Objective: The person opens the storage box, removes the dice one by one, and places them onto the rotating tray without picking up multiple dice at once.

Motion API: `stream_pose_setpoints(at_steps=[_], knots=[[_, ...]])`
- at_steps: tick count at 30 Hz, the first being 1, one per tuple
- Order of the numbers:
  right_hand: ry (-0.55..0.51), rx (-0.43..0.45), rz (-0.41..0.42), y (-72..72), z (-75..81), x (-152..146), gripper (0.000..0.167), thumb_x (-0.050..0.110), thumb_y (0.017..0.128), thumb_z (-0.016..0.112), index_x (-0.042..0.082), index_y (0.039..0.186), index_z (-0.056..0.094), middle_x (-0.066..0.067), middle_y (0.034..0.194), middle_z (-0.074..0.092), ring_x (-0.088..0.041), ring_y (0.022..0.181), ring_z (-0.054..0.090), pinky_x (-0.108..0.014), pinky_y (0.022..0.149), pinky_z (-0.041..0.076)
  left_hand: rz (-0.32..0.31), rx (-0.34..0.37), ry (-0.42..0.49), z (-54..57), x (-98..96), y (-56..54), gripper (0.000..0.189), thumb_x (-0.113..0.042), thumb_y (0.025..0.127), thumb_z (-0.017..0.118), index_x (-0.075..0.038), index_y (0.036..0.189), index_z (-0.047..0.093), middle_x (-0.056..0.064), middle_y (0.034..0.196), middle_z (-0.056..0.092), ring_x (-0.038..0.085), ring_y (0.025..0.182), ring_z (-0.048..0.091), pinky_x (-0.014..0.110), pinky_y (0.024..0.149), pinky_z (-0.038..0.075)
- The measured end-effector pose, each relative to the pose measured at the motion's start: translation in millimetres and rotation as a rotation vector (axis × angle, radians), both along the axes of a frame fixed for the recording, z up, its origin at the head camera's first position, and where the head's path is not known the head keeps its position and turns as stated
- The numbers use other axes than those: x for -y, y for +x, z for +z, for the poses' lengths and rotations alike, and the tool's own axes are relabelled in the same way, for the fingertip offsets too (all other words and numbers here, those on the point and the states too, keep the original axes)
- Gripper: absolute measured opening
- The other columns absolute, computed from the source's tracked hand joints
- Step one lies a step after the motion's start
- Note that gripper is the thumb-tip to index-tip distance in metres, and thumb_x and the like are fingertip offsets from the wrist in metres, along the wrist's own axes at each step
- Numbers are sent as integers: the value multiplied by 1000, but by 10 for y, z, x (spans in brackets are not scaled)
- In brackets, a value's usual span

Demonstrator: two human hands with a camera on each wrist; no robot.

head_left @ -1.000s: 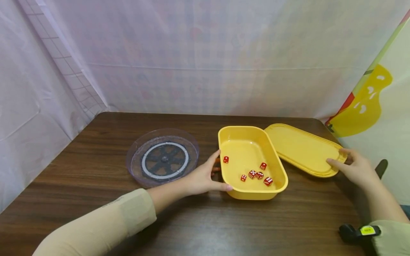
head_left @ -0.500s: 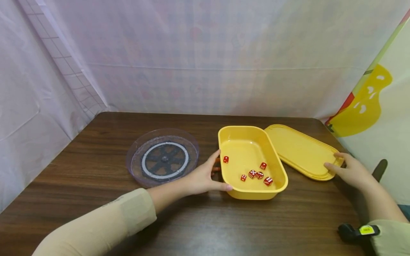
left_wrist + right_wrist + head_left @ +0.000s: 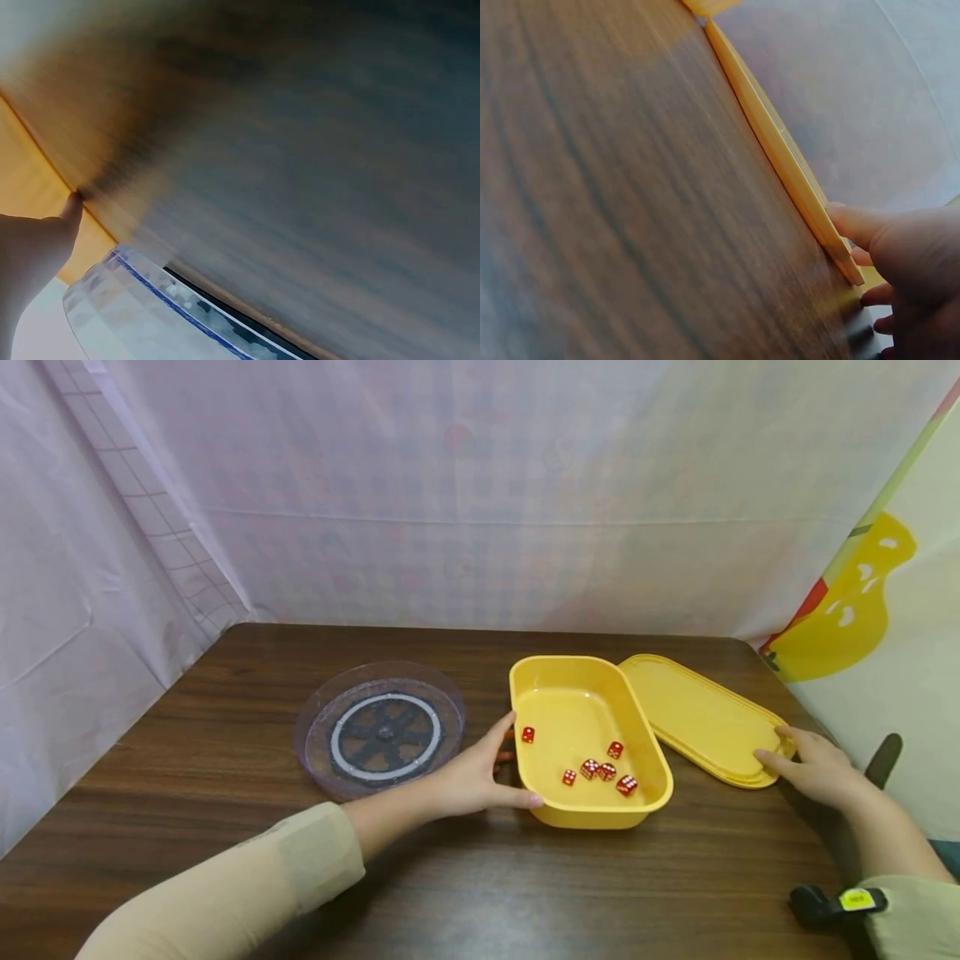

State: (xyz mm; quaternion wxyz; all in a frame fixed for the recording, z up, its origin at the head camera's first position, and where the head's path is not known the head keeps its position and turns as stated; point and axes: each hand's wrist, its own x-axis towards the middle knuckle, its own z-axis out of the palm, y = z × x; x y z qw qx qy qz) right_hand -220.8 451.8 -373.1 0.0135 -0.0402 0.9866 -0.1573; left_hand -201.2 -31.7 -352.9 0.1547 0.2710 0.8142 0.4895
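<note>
Worktop (image 3: pixel 480 893): dark wood grain; directions run from the box, with 12 o'clock at the far edge.
Yellow box (image 3: pixel 566 718): upright near the middle of the worktop, its top uncovered.
Red dice (image 3: pixel 590 768): six inside the box, on its floor; one by the 9 o'clock wall, the other five between 4 and 7 o'clock, two of these close together.
Left hand (image 3: pixel 472 781): at the box's 8 o'clock corner, fingers along the side and thumb on the near end, gripping it.
Yellow lid (image 3: pixel 701 714): at 3 o'clock, just beside the box, slanting from its 1 o'clock corner; whether all of it lies flat, I cannot tell.
Right hand (image 3: pixel 821 768): at the lid's 4 o'clock end, pinching the edge, thumb on top.
Clear tray (image 3: pixel 313 739): round, at 9 o'clock, apart from the box, with a dark wheel shape and pale ring inside.
Right sleeve (image 3: pixel 911 910): at 4 o'clock, beside a black device (image 3: pixel 817 906) with a yellow label.
Curtain (image 3: pixel 480 510): pale, at 12 o'clock behind the worktop.
</note>
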Motion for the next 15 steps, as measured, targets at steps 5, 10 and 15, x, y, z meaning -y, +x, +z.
stream_pose_setpoints(at_steps=[5,10,15], knots=[[-4,0,9,2,0,12,73,39,100,45,-28,126,31,-53,123,29,-65,113,28,-69,90,24,3,-47,-74,19,10,-12,115,-37,74,83,-15,155,3,12,157,15,25,131,39,39,103,34],[1,-5,18,4,-3,13,73,38,100,45,-28,127,31,-52,124,29,-64,113,29,-69,90,24,6,-94,-189,82,17,-6,118,-48,73,81,-13,155,4,13,156,15,23,137,28,41,107,27],[16,-23,18,6,-1,9,73,39,99,47,-27,127,33,-52,123,31,-64,112,30,-69,89,25,-13,-129,-213,124,10,-1,117,-49,73,80,-8,154,5,13,157,14,23,140,23,38,109,23]])
